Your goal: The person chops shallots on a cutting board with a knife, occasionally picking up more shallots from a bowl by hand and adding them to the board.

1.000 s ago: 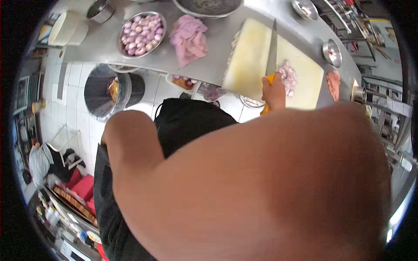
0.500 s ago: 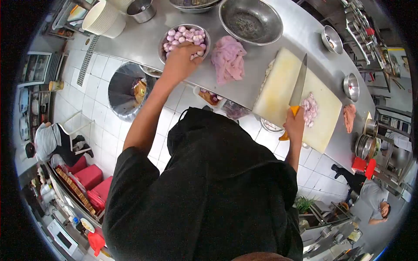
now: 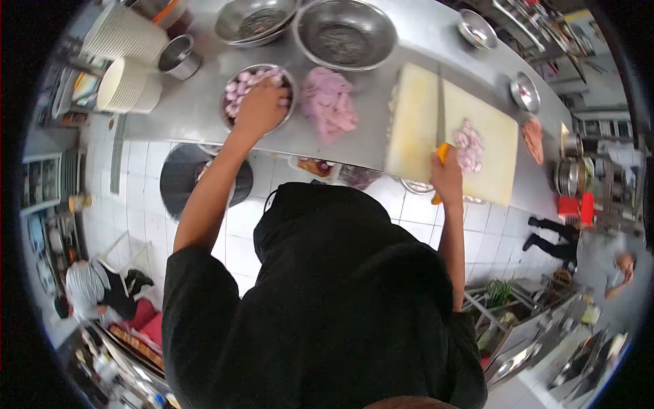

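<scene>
My left hand (image 3: 262,105) reaches down into a steel bowl (image 3: 225,112) of peeled pinkish shallots (image 3: 240,88). Its fingers bend in among them and the fingertips are hidden. Over the white cutting board (image 3: 417,88), my right hand (image 3: 447,178) grips the yellow handle of a kitchen knife (image 3: 441,116), whose blade points away from me. Chopped shallots (image 3: 469,146) lie in a small heap on the board, right of the blade. Between the bowl and the board sits a crumpled pink cloth (image 3: 328,102).
Large steel bowls (image 3: 346,34) stand along the back of the steel table. Stacked white tubs (image 3: 129,88) and a steel pot (image 3: 180,58) are at its left. A lined bin (image 3: 178,178) stands on the floor below. Seated at left is a person (image 3: 95,293); another person (image 3: 599,262) is at right.
My view has shifted, so the table's contents sit further left. My left hand has gone deeper into the shallot bowl. My right hand keeps hold of the knife over the board.
</scene>
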### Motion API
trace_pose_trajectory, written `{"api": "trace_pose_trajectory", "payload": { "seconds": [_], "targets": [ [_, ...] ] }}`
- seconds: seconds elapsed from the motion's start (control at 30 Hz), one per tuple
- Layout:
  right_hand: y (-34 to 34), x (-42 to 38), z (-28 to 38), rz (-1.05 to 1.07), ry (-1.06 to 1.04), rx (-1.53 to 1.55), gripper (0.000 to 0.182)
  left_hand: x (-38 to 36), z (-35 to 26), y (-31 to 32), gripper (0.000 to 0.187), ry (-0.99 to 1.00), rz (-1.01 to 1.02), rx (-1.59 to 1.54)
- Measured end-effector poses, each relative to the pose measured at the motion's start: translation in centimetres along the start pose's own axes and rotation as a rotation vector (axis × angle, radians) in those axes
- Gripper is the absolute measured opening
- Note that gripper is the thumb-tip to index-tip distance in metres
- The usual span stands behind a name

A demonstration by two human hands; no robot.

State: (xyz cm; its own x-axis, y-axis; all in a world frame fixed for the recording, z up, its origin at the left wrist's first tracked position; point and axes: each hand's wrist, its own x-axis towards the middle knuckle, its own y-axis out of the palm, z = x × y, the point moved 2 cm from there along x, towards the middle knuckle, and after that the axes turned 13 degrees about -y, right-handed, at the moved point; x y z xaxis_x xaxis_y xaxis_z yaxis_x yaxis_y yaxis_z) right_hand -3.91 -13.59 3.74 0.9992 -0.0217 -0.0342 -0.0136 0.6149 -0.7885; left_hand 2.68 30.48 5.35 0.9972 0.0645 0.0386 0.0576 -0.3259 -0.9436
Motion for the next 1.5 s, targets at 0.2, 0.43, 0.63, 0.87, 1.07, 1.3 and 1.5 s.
{"api": "trace_pose_trajectory", "payload": {
  "seconds": [0.2,0.43,0.63,0.87,1.07,1.3,1.5],
  "targets": [
    [-0.6,-0.1,0.3,-0.051,-0.075,0.009,0.041,-0.2,-0.3,-0.4,0.028,0.010,-0.034,-0.052],
    [-2.7,-0.9,-3.5,-0.070,-0.032,0.096,0.037,-0.5,-0.6,-2.2,0.034,-0.227,-0.095,-0.352],
    [-5.7,-1.3,-6.8,-0.048,-0.029,0.073,0.037,-2.8,-11.0,-3.0,0.031,-0.053,-0.205,-0.662],
    [-4.9,-1.1,-5.2,-0.037,-0.168,0.092,0.035,-2.3,-22.3,7.8,0.024,-0.142,0.127,-0.994],
    [-3.4,-1.6,-2.3,0.061,-0.177,0.075,0.038,-1.4,-25.5,12.7,0.025,0.033,0.134,-0.767],
    [-3.8,-2.1,-0.2,0.143,-0.170,0.100,0.032,-2.8,-25.5,13.1,0.023,0.233,-0.097,-0.640],
    [-4.2,-1.8,0.6,0.200,-0.180,0.055,0.031,-3.1,-25.9,13.4,0.022,0.190,-0.097,-0.679]
  ]
}}
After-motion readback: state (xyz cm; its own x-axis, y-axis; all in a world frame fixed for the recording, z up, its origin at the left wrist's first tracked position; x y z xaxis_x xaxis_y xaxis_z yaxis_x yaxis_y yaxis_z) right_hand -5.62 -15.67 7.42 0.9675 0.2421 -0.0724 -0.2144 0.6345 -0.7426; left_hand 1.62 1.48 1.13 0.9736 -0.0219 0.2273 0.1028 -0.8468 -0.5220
